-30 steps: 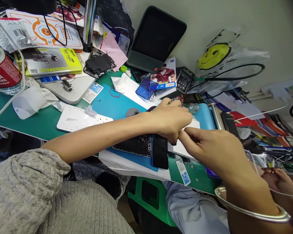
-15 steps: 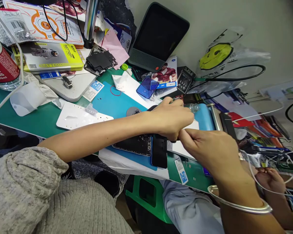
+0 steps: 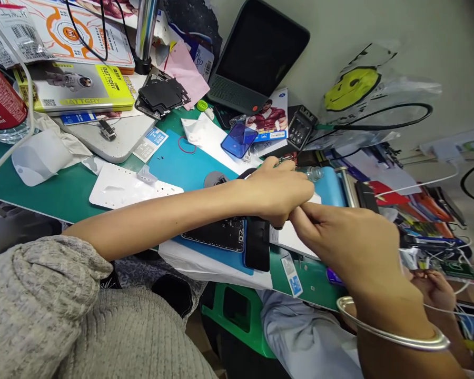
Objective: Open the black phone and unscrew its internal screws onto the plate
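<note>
My left hand (image 3: 280, 190) is closed, stretched out over the bench. My right hand (image 3: 345, 237), with a silver bangle (image 3: 391, 329) on its wrist, is also closed, its thumb and curled fingers against the left hand's fingers. What the two hands grip is hidden behind them; only a small dark bit shows below the left fingers. Under my left forearm an opened phone (image 3: 215, 234) with bare inner parts lies on a blue mat (image 3: 174, 164). A flat black panel (image 3: 257, 247) lies just right of it. Partly behind my hands is a white box (image 3: 292, 239).
Left of the arm lie a white perforated plate (image 3: 122, 184), a battery box (image 3: 75, 89) and a red-labelled bottle (image 3: 2, 100). A dark smart display (image 3: 260, 52) and blue translucent phone panel (image 3: 239, 139) are behind. A co-worker's hand (image 3: 434, 289) is at right, above a green stool (image 3: 237, 321).
My right hand and wrist have shifted slightly to the right, its fingers still against my left hand. The left hand has hardly moved. The co-worker's hand has moved slightly left.
</note>
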Available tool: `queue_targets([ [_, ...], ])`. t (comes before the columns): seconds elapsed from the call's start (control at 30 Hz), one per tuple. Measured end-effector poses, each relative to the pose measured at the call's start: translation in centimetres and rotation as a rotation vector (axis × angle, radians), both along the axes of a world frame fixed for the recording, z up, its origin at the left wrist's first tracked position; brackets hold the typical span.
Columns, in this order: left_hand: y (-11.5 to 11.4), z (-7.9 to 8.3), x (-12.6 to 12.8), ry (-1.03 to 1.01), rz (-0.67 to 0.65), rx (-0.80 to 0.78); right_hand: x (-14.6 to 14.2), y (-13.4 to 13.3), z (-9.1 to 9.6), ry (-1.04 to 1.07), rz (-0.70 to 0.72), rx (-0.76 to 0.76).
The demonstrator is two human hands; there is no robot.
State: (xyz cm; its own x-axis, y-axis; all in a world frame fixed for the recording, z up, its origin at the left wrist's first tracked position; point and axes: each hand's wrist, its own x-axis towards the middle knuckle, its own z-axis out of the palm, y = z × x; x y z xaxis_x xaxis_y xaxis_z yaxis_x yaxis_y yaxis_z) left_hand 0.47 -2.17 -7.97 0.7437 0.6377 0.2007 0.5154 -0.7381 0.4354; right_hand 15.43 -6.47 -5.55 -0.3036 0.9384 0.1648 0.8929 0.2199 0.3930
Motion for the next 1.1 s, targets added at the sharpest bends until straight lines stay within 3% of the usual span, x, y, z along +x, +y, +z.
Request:
queue_targets([
  [0.13,0.2,-0.1,0.1,-0.021,0.03,-0.008,-0.1,-0.3,0.4,0.038,-0.047,-0.044],
  [0.33,0.1,0.3,-0.2,0.024,-0.067,-0.077,0.5,-0.1,0.9,0.198,0.137,-0.169],
  [0.47,-0.2,0.2,0.0,-0.024,0.021,0.032,0.3,-0.1,0.3,0.095,0.051,-0.09],
  [0.6,0.1,0.3,0.0,-0.001,-0.014,0.012,-0.2,-0.3,0.2,0.069,-0.043,-0.017],
  [0.83,0.3,0.5,-0.5,0.021,-0.076,-0.052,0.5,-0.4,0.7,0.181,0.167,-0.141],
  [1.1,-0.2,0.4,-1.0,-0.016,-0.041,-0.015,1.8,0.3,-0.7,0.092,0.35,0.076],
])
